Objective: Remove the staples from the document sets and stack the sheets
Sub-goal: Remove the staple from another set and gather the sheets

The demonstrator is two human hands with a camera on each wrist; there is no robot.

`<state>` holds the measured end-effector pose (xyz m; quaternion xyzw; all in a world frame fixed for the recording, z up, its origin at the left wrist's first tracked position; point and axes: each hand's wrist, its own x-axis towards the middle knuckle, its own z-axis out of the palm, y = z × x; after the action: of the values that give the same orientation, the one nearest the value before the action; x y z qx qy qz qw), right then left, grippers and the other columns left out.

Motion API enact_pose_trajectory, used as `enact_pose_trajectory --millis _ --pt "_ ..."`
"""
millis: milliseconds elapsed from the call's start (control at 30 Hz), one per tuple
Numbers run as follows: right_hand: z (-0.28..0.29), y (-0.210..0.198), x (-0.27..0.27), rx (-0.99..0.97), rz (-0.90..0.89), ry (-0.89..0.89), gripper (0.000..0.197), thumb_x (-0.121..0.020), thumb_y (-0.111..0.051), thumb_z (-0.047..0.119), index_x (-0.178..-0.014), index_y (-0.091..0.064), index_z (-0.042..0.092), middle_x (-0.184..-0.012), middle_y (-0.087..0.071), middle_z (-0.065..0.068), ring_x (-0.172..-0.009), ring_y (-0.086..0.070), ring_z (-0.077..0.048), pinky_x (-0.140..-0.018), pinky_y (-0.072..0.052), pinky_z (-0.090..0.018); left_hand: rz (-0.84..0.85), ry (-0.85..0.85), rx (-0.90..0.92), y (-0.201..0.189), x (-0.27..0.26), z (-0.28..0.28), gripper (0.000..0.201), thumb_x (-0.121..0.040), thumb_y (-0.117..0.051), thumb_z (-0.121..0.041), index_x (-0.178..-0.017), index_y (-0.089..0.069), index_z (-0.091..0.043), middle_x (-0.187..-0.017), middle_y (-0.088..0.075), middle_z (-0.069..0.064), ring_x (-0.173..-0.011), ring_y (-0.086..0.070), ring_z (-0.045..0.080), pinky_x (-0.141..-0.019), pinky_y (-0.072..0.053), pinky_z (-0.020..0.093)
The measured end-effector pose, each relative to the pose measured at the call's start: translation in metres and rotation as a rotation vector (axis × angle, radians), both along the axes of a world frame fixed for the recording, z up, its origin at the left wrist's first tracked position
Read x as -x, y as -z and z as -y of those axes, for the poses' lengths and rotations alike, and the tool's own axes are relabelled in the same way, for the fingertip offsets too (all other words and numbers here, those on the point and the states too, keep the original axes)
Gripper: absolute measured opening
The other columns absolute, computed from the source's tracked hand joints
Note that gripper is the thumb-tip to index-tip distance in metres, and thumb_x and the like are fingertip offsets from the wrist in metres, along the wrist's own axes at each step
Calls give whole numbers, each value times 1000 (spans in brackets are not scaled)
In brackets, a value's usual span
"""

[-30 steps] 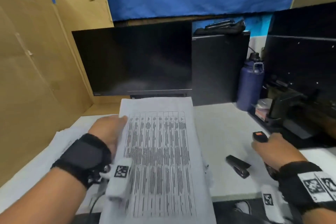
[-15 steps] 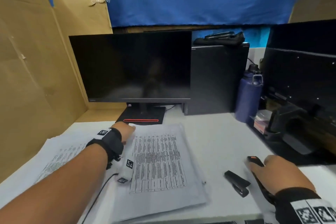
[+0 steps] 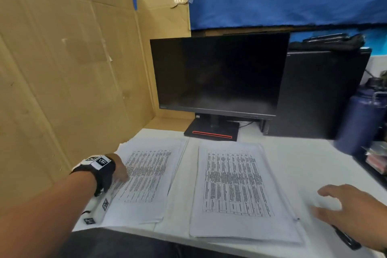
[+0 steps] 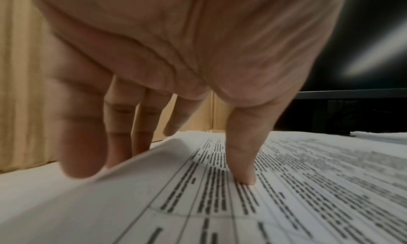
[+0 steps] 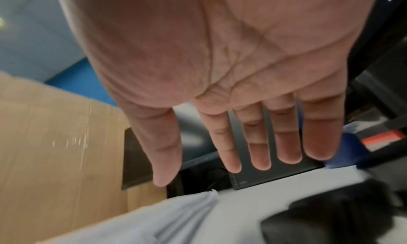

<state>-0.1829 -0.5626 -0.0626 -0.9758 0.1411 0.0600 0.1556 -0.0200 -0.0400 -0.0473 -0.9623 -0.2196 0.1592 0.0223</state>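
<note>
Two sets of printed sheets lie side by side on the white desk [image 3: 293,153]. My left hand [image 3: 121,170] is at the left edge of the left set [image 3: 150,176]. In the left wrist view its thumb [image 4: 243,171] presses on the printed top sheet [image 4: 286,195] while the fingers [image 4: 81,153] reach under the sheet's lifted edge. The right set [image 3: 236,190] lies flat and untouched. My right hand [image 3: 343,209] hovers open beyond its right edge, fingers straight [image 5: 262,153], holding nothing. A black tool [image 3: 345,239] lies on the desk under that hand.
A dark monitor [image 3: 217,73] on its stand rises behind the papers. Cardboard panels [image 3: 62,90] wall off the left side. A black computer case [image 3: 322,94] and a blue bottle [image 3: 360,123] are at the back right, with clutter along the right edge.
The set held by my left hand now lies flat on the desk, and that hand has moved left onto the other set. My right hand has lifted off the black tool and opened.
</note>
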Motion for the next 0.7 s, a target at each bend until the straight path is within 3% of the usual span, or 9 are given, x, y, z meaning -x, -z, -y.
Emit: enact_pose_trajectory --millis 67,133,233,333,400,467,500,600,700 --pt "8 14 -6 90 11 22 55 -79 -57 72 -122 -42 42 -123 -50 8 -116 -54 -14 -100 -43 -28 5 -3 26 3 -1 -3 57 -81 -82 -46 -125 -70 -12 -126 -72 5 -114 -69 21 -94 -54 28" --pt "21 31 -9 141 86 0 40 -85 -50 65 -113 -35 42 -118 -53 10 -118 -55 -12 -102 -42 -24 24 20 37 8 -2 -5 54 -79 -84 -43 -121 -72 -11 -119 -74 6 -106 -70 21 -89 -55 27" --pt "28 46 -17 243 150 30 26 -83 -41 65 -100 -39 46 -94 -50 12 -115 -58 -10 -100 -42 -20 174 17 100 16 -7 -14 31 -87 -71 -23 -114 -72 -7 -104 -72 7 -94 -70 25 -81 -57 30" --pt "23 49 -18 281 128 65 26 -86 -47 62 -73 -42 40 -96 -54 11 -117 -58 -12 -101 -40 -22 381 -15 242 9 3 -11 31 -100 -51 -12 -127 -62 -4 -128 -68 15 -115 -65 33 -95 -51 36" --pt "14 40 -19 218 126 129 27 -80 -61 50 -61 -47 37 -86 -66 9 -93 -68 -20 -88 -50 -28 524 -58 391 -2 14 -4 38 -102 -51 -10 -138 -54 -2 -135 -62 18 -121 -60 37 -99 -48 40" --pt "15 36 -13 131 197 142 14 -68 -71 36 -64 -58 38 -69 -66 7 -69 -66 -18 -72 -52 -32 687 -51 547 -15 31 1 31 -101 -54 -10 -131 -58 -3 -114 -66 17 -99 -62 35 -83 -47 38" --pt "18 36 -13 97 202 116 14 -65 -73 33 -67 -60 39 -68 -66 7 -66 -64 -16 -70 -52 -33 766 -29 607 -22 42 3 22 -101 -55 -11 -121 -62 -5 -104 -67 16 -88 -60 33 -76 -44 35" --pt "5 28 -12 115 181 83 9 -65 -61 42 -73 -59 40 -75 -65 11 -72 -65 -13 -76 -54 -33 1006 43 814 -44 83 14 7 -101 -58 -15 -96 -63 -17 -92 -71 14 -75 -63 32 -69 -49 39" --pt "4 34 -13 297 73 91 19 -71 -43 54 -79 -53 39 -88 -65 14 -85 -61 -10 -87 -49 -25 1168 95 985 -70 122 28 10 -100 -62 -21 -92 -64 -25 -92 -73 9 -83 -68 36 -75 -55 47"
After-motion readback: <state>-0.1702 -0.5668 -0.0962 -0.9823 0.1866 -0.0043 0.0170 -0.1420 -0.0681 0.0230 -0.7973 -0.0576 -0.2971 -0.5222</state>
